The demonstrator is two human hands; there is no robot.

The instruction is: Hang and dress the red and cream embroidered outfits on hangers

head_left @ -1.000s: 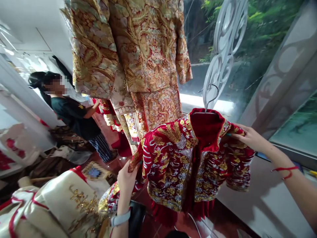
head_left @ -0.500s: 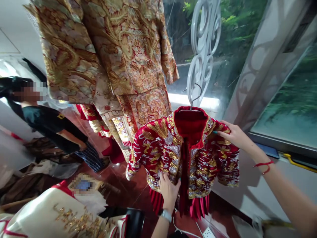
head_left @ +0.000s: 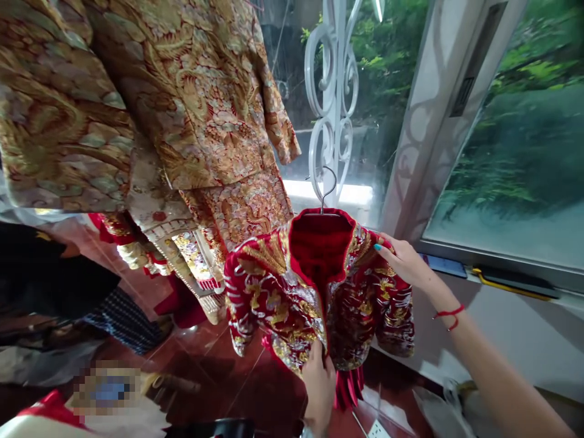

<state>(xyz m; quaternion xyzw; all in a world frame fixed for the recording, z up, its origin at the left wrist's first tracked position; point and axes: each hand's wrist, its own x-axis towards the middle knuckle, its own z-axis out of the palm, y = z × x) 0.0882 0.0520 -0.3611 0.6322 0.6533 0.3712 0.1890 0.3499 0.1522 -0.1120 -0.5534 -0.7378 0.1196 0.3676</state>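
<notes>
A red jacket point(head_left: 269, 286) with gold and silver embroidery hangs on a wire hanger point(head_left: 329, 190) in front of me. My left hand point(head_left: 318, 380) grips the lower front edge of the jacket near its opening, thumb against the fingers. At the shoulder on the right side, my right hand point(head_left: 402, 260) pinches the cloth between thumb and fingers; a red cord bracelet point(head_left: 449, 315) circles that wrist. Red fringe point(head_left: 349, 389) dangles below the hem. The front panels lie close together below the wide collar opening.
Gold patterned garments point(head_left: 196, 103) hang at the upper left. A white scrolled metal stand point(head_left: 332, 91) rises before the window point(head_left: 515, 176). A phone point(head_left: 443, 266) lies on the sill. Another person in dark clothes point(head_left: 50, 274) is at left. A power strip point(head_left: 378, 429) lies below.
The view has turned right, and the jacket sits further left in it. My left hand has drawn its front panel across toward the other, narrowing the gap. My right hand keeps the shoulder.
</notes>
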